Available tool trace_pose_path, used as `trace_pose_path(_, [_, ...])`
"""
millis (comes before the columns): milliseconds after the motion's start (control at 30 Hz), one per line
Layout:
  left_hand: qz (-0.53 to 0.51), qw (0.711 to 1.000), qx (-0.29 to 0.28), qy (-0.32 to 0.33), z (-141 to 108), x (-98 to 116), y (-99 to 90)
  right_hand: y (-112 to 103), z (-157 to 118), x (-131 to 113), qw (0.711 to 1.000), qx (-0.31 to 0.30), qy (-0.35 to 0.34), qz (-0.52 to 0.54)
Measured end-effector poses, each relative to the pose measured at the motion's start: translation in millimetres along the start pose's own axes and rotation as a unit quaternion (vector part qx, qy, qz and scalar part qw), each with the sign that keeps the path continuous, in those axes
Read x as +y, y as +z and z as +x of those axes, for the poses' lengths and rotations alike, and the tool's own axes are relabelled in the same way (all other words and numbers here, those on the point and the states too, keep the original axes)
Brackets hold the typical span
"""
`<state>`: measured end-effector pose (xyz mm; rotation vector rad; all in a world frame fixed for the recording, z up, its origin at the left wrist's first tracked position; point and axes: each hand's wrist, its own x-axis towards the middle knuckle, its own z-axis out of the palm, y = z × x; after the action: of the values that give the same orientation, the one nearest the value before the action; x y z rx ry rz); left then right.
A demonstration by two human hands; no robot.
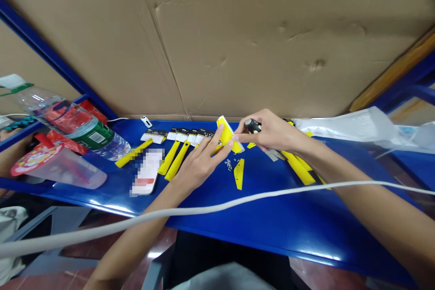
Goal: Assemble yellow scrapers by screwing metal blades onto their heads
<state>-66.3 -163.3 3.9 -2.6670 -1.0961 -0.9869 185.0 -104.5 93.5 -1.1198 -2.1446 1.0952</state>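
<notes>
A yellow piece is pinched in the partly closed left hand and touched by the right hand, in whose curled fingers a black-handled tool is gripped.

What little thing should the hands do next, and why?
Maybe the right hand should nudge the yellow plate straight: the left hand already holds it, the right fingertips are at its edge, and the black-ended tool sits tucked in the right hand.
</notes>
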Motion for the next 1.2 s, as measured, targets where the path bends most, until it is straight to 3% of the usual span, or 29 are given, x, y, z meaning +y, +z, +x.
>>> trace_pose_path(67, [-0.100,0.990,0.063,-0.074,5.2,1.6,-2.4,-3.0,1.8,2.9,1.000,0.022,-0.006,-0.003])
trace_pose_path(100, [-0.167,0.972,0.107,-0.124,8.4,2.3,-4.9,-4.7,4.0,7.2,0.999,0.038,-0.019,-0.012])
trace_pose_path(167, [-0.329,0.900,0.175,-0.227,15.6,2.5,-12.1,-6.8,11.3,21.9,0.995,0.058,-0.061,-0.058])
trace_pose_path(200, [-0.416,0.852,0.177,-0.263,19.1,1.7,-16.1,-6.5,15.8,31.6,0.990,0.054,-0.088,-0.098])
trace_pose_path(267, [-0.557,0.761,0.155,-0.293,25.7,-1.8,-22.5,-2.2,24.9,52.4,0.980,-0.027,-0.084,-0.181])
trace_pose_path(333, [-0.637,0.699,0.136,-0.295,31.3,-6.3,-25.2,6.3,32.1,70.2,0.965,-0.103,-0.073,-0.232])
trace_pose_path(533, [-0.727,0.604,0.122,-0.302,39.2,-9.5,-23.5,27.5,37.3,87.0,0.957,-0.132,-0.053,-0.254])
trace_pose_path(633, [-0.741,0.579,0.097,-0.326,38.0,-6.6,-23.2,27.2,37.8,86.5,0.953,-0.139,-0.047,-0.265])
trace_pose_path(767, [-0.750,0.559,0.139,-0.326,35.3,-6.3,-14.5,14.1,34.5,74.8,0.952,-0.133,-0.062,-0.270])
trace_pose_path(867, [-0.741,0.561,0.144,-0.339,32.4,-8.0,-5.5,-2.9,23.0,51.8,0.954,-0.101,-0.085,-0.270])
trace_pose_path(1000, [-0.716,0.572,0.132,-0.377,26.9,-7.4,2.7,-17.1,1.3,19.7,0.955,-0.013,-0.176,-0.238])
trace_pose_path(1100, [-0.696,0.581,0.113,-0.406,22.9,-2.5,7.4,-12.6,-7.6,10.7,0.946,0.019,-0.191,-0.260])
trace_pose_path(1200, [-0.692,0.581,0.090,-0.419,19.5,4.2,10.5,-2.8,-7.6,13.7,0.937,0.000,-0.192,-0.291])
